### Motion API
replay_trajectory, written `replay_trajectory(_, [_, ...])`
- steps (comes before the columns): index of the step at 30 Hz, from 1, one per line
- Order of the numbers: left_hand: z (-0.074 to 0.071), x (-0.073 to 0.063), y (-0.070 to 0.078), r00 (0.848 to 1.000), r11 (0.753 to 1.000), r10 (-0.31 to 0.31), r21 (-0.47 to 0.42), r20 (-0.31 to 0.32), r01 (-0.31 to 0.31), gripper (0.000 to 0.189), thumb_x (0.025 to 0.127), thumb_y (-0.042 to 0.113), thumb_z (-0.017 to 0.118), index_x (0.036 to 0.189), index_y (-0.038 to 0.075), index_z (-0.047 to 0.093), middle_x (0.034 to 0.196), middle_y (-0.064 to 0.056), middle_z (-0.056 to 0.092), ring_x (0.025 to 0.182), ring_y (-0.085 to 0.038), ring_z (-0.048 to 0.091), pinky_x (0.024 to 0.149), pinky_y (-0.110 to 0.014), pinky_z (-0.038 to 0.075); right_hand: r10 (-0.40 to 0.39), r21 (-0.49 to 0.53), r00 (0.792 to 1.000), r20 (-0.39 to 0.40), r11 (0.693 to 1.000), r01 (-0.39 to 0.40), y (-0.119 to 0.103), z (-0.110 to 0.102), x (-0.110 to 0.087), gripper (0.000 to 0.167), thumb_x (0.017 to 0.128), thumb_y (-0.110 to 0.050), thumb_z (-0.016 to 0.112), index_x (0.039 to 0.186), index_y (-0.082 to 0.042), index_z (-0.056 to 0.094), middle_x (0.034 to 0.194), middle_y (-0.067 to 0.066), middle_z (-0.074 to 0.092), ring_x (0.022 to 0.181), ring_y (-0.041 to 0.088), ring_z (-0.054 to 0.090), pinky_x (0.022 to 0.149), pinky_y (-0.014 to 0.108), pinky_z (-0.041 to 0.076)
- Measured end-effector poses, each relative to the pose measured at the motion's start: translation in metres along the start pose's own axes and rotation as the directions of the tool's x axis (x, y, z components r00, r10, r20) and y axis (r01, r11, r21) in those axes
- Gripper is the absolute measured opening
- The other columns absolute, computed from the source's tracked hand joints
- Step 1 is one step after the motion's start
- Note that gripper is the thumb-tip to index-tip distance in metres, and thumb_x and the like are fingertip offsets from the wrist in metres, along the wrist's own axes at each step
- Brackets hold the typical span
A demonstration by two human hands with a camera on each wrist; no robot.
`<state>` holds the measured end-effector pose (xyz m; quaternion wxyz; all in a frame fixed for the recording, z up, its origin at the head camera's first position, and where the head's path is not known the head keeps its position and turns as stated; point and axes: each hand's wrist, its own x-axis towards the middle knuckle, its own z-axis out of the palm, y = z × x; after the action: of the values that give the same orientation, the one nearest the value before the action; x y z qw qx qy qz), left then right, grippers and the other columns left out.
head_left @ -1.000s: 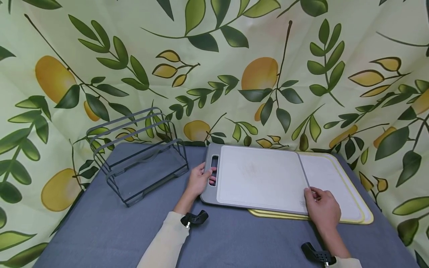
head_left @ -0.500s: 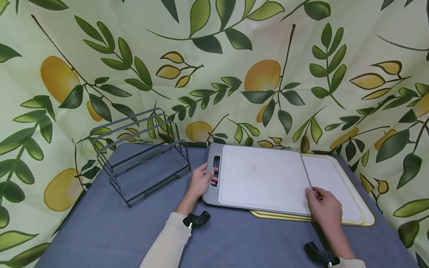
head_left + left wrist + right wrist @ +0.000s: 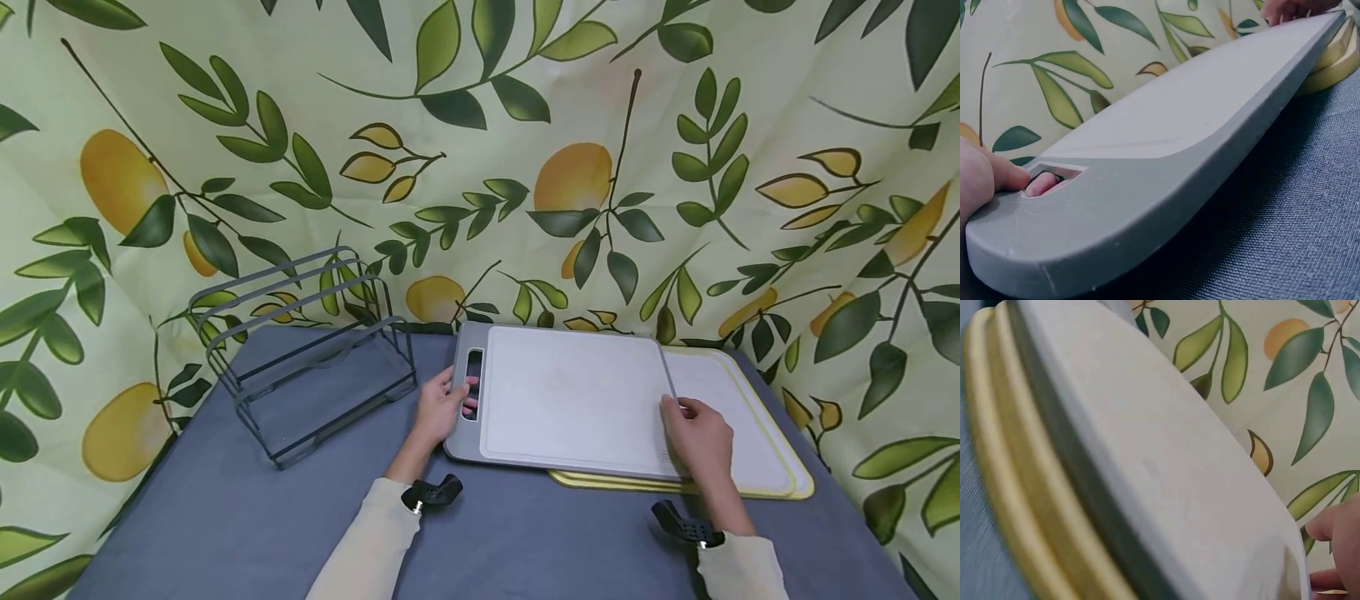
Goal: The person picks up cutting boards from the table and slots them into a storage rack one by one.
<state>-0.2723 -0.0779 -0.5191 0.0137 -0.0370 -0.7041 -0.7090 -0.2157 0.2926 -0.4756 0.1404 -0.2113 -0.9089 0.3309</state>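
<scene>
A grey-rimmed cutting board with a white face lies partly over a stack of yellow-edged cutting boards. My left hand grips its handle end, with the thumb on top and fingers showing through the handle slot. In the left wrist view that end is raised off the cloth, with shadow beneath it. At the opposite end, my right hand pinches the board's right edge, above the yellow-edged stack. The right wrist view shows the grey board resting close over the yellow rims.
A dark wire rack with several upright loops stands at the left of the table. Blue-grey cloth covers the table. A curtain printed with leaves and fruit hangs right behind the boards and rack.
My right hand has slid a little toward the far side along the board's right edge. The head view has shifted slightly; the left hand keeps its grip on the handle.
</scene>
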Motion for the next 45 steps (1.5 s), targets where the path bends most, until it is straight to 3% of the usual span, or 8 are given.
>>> replay_trajectory(8, [-0.003, -0.003, -0.001, 1.000, 1.000, 0.001, -0.012, 0.005, -0.001, 0.048, 0.101, 0.000, 0.053, 0.148, -0.005, 0.045, 0.124, -0.029, 0.068, 0.074, -0.015, 0.074, 0.062, -0.024, 0.058, 0.158, 0.092, 0.987, 0.034, 0.983, -0.161, -0.010, 0.006, 0.003, 0.068, 0.102, -0.050, 0.044, 0.135, 0.008, 0.057, 0.123, 0.032, 0.063, 0.109, 0.043, 0.058, 0.082, 0.045, 0.045])
replay_trajectory(18, [0.000, 0.001, 0.001, 1.000, 0.999, 0.011, -0.033, -0.006, -0.011, 0.051, 0.100, 0.000, 0.054, 0.149, -0.006, 0.042, 0.124, -0.030, 0.067, 0.075, -0.024, 0.074, 0.060, -0.027, 0.058, 0.069, 0.064, 0.997, 0.031, 0.995, -0.071, -0.005, 0.010, 0.002, 0.067, 0.102, -0.050, 0.044, 0.131, 0.008, 0.060, 0.120, 0.032, 0.064, 0.107, 0.046, 0.060, 0.084, 0.051, 0.046])
replay_trajectory(25, [0.000, 0.001, 0.000, 1.000, 1.000, 0.010, -0.020, 0.004, -0.010, 0.050, 0.101, 0.000, 0.054, 0.149, -0.004, 0.043, 0.124, -0.028, 0.068, 0.071, -0.013, 0.072, 0.059, -0.024, 0.057, 0.121, 0.149, 0.992, -0.030, 0.982, -0.115, -0.001, 0.014, -0.001, 0.065, 0.100, -0.051, 0.049, 0.128, 0.005, 0.065, 0.112, 0.028, 0.067, 0.098, 0.036, 0.059, 0.072, 0.033, 0.041])
replay_trajectory(31, [-0.001, 0.001, 0.003, 1.000, 0.999, 0.030, -0.024, 0.003, -0.030, 0.049, 0.101, 0.001, 0.054, 0.149, -0.001, 0.044, 0.124, -0.025, 0.069, 0.072, -0.011, 0.073, 0.061, -0.024, 0.058, 0.110, 0.184, 0.988, -0.111, 0.979, -0.089, -0.002, 0.017, -0.003, 0.060, 0.096, -0.048, 0.058, 0.123, 0.005, 0.068, 0.109, 0.028, 0.069, 0.097, 0.035, 0.060, 0.071, 0.031, 0.039])
replay_trajectory(37, [-0.001, 0.001, 0.005, 1.000, 1.000, 0.027, -0.014, 0.002, -0.027, 0.050, 0.101, 0.000, 0.054, 0.150, -0.001, 0.043, 0.124, -0.026, 0.069, 0.072, -0.013, 0.072, 0.061, -0.024, 0.058, 0.126, 0.191, 0.985, -0.116, 0.976, -0.102, -0.003, 0.016, -0.001, 0.062, 0.096, -0.050, 0.059, 0.123, 0.005, 0.068, 0.106, 0.027, 0.068, 0.093, 0.032, 0.058, 0.070, 0.031, 0.039])
replay_trajectory(40, [0.000, 0.001, 0.006, 1.000, 1.000, 0.016, -0.007, 0.000, -0.016, 0.048, 0.101, 0.000, 0.053, 0.148, -0.003, 0.045, 0.122, -0.027, 0.069, 0.070, -0.013, 0.072, 0.060, -0.026, 0.058, 0.140, 0.205, 0.981, -0.131, 0.973, -0.111, -0.002, 0.016, -0.001, 0.061, 0.095, -0.050, 0.060, 0.122, 0.004, 0.070, 0.103, 0.026, 0.070, 0.085, 0.024, 0.058, 0.069, 0.029, 0.039])
replay_trajectory(45, [0.001, -0.001, 0.009, 1.000, 1.000, -0.021, 0.013, 0.014, 0.021, 0.043, 0.100, 0.001, 0.050, 0.143, -0.005, 0.049, 0.117, -0.031, 0.069, 0.068, -0.013, 0.071, 0.061, -0.029, 0.059, 0.177, 0.235, 0.970, -0.169, 0.962, -0.135, -0.001, 0.016, -0.002, 0.056, 0.093, -0.051, 0.064, 0.118, -0.001, 0.074, 0.094, 0.017, 0.074, 0.066, -0.003, 0.048, 0.064, 0.022, 0.039])
